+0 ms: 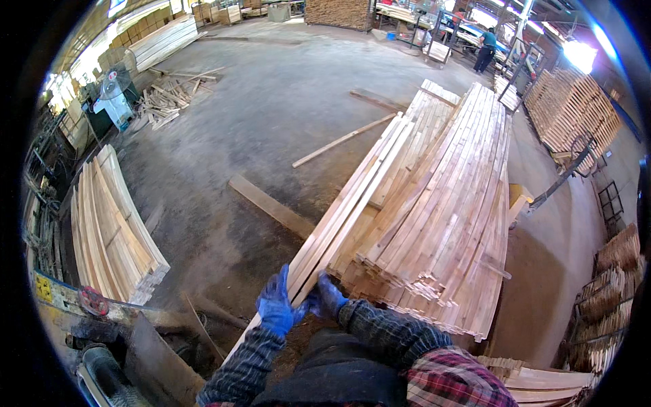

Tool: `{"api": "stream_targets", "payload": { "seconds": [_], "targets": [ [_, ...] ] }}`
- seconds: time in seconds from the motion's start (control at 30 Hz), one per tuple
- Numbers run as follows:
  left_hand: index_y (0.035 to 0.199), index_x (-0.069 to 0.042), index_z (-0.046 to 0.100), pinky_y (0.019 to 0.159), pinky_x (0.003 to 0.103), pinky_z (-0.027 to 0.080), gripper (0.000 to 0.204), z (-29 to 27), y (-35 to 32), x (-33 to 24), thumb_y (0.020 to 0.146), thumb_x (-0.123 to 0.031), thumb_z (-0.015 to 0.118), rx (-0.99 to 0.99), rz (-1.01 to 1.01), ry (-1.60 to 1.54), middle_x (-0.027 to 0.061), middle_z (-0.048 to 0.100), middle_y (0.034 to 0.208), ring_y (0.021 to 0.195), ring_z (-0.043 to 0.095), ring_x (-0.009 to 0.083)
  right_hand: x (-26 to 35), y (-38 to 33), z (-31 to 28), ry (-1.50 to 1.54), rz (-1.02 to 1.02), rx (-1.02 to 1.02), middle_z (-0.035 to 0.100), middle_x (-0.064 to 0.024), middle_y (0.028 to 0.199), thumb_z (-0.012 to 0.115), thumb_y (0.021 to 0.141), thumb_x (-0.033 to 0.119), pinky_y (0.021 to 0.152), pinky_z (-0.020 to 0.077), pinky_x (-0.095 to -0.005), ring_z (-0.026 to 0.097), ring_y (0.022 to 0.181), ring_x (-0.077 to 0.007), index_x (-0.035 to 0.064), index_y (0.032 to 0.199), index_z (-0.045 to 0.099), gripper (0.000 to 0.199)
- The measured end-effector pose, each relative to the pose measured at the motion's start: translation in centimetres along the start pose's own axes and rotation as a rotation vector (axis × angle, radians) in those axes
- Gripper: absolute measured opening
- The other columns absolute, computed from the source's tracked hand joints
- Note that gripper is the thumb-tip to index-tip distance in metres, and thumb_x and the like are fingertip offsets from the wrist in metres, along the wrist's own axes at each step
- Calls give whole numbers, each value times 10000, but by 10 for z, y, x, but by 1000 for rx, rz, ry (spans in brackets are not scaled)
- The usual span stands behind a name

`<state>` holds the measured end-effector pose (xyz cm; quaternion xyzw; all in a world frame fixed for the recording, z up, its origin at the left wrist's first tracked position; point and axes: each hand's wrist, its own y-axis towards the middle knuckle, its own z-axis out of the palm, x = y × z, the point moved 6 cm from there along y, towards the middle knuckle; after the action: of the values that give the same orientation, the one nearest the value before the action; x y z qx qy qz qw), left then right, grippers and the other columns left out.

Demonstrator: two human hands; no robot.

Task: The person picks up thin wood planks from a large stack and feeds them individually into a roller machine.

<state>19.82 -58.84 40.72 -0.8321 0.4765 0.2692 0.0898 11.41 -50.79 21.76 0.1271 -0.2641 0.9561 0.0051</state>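
Several long, pale wooden strips [352, 190] run up and to the right from my hands, beside a large stack of similar strips [441, 217]. My left hand [277, 305], in a blue glove, closes around the near ends on their left side. On the right side of those ends is my right hand [327, 297], also gloved in blue and closed on the strips; its fingertips are partly hidden. One strip [243, 337] reaches past my left hand toward the lower left, alongside my forearm.
A smaller pile of boards [115, 227] lies at left, near a machine [108, 373]. Planks [271, 207] and a thin strip [342, 140] lie on the floor. Scrap wood [169, 98] and a fan [114, 85] are farther back. Another person [486, 51] stands far right.
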Motion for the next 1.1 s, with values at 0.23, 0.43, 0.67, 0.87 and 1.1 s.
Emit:
{"api": "stream_targets", "payload": {
  "seconds": [0.23,0.43,0.67,0.87,1.1],
  "targets": [
    [1450,-114,213,911,448,445,1077,1,-15,24,574,-295,813,74,-65,-18,207,525,1214,1065,547,370,34,-74,-29,-234,-57,-153,522,-104,1307,547,890,491,1017,365,-412,480,1199,-271,152,1335,448,568],
    [1421,-65,282,951,444,434,1044,-47,-82,58,545,-251,818,89,-177,32,215,521,1232,1086,538,389,80,-151,-133,-466,-320,-338,531,-134,1294,587,881,442,958,429,-423,508,1179,-298,146,1335,444,560],
    [1454,-85,224,975,431,429,1144,-89,-163,123,483,-211,817,112,-377,97,207,502,1283,1152,517,358,85,-251,-204,-106,-265,-785,495,-130,1343,562,894,450,1005,369,-460,459,1241,-306,148,1365,410,580],
    [1436,-42,256,1006,433,397,1059,-103,-160,139,571,-331,795,101,-397,85,232,455,1327,1197,476,376,64,-272,-251,-295,-318,-729,490,-126,1349,580,874,478,1025,334,-477,468,1221,-312,140,1360,416,614],
    [1393,-36,352,1036,450,359,767,-43,-26,22,718,-159,695,-165,-55,129,204,456,1344,1207,463,372,67,-273,-268,-320,-372,-636,511,-126,1301,571,910,358,958,436,-395,519,1155,-286,170,1359,414,511]
  ]
}}
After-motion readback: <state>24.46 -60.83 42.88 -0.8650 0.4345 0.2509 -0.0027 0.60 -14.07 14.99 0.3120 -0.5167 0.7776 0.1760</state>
